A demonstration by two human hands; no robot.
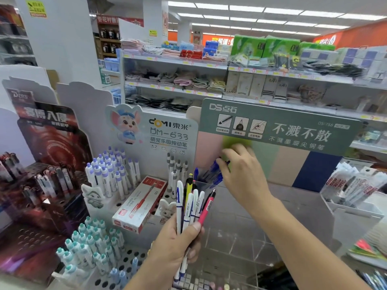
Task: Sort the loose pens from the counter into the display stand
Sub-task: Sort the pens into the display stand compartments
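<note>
Left hand, below the white display stand, has its fingers closed around a bundle of pens: several white-and-blue ones and one pink, tips fanned upward. Right hand, to the right of that stand, has its fingers curled on blue pens at a clear acrylic compartment. A red pen box lies across the stand's holes.
</note>
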